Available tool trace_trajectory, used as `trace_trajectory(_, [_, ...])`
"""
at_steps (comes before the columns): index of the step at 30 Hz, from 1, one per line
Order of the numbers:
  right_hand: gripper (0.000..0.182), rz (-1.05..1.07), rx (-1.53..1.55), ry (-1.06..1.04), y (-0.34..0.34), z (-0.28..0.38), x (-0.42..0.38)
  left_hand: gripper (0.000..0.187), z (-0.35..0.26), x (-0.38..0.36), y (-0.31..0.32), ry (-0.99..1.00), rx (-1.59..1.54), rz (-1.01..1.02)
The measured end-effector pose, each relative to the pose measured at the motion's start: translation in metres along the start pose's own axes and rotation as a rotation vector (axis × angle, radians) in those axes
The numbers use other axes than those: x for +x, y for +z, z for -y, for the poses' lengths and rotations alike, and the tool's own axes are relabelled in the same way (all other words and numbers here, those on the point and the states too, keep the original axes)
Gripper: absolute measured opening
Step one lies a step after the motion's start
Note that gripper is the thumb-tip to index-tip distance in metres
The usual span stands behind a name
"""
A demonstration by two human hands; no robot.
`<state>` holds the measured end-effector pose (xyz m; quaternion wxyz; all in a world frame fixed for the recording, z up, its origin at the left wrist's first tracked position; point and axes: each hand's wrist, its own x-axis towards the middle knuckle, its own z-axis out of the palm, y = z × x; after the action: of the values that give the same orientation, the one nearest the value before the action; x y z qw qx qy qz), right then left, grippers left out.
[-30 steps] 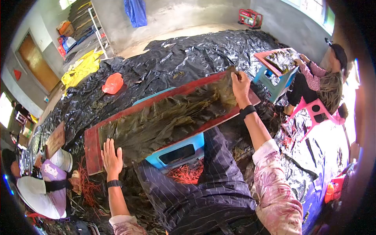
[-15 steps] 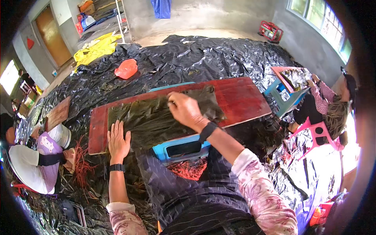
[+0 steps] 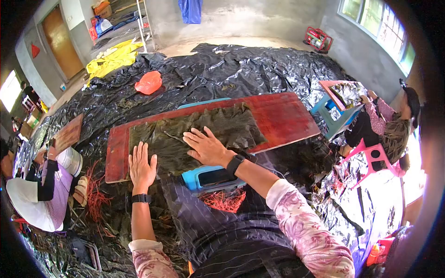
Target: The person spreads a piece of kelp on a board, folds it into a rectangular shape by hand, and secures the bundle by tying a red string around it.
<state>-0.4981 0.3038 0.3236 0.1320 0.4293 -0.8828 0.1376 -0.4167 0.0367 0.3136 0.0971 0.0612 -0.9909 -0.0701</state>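
Note:
A layer of dark brown-green, wrinkled leaf sheets [image 3: 218,121] lies spread over a long red wooden board [image 3: 287,116]. At the layer's left end, my left hand [image 3: 142,167] rests flat with its fingers stretched out. My right hand [image 3: 207,146] is open, palm down and fingers spread, on the near middle of the leaf sheets. Just left of its fingertips a thin stalk-like strip [image 3: 173,137] shows on the surface. Neither hand grips anything that I can see. Beneath the board stands a blue plastic stool [image 3: 194,180], partly hidden.
Black plastic sheeting [image 3: 259,65] covers the floor, with an orange-red bag [image 3: 148,82] on it. Red strings [image 3: 223,201] lie below the stool. Co-workers sit at left [image 3: 30,201] and right [image 3: 394,125], near a pink stool [image 3: 374,158] and a white bucket [image 3: 70,162].
My right hand has gone from closed fingers to flat and spread, and has moved down and slightly left on the leaf sheets. My left hand stays nearly in place.

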Motion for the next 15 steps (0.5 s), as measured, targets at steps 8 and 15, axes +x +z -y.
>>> trace_trajectory(8, [0.059, 0.141, 0.01, 0.039, 0.005, -0.002, -0.003, 0.058, -0.002, 0.003, -0.007, -0.03, -0.037, 0.061])
trace_trajectory(15, [0.064, 0.144, -0.046, 0.021, 0.009, 0.0, -0.004, 0.051, -0.092, 0.016, -0.033, 0.327, -0.227, -0.138])
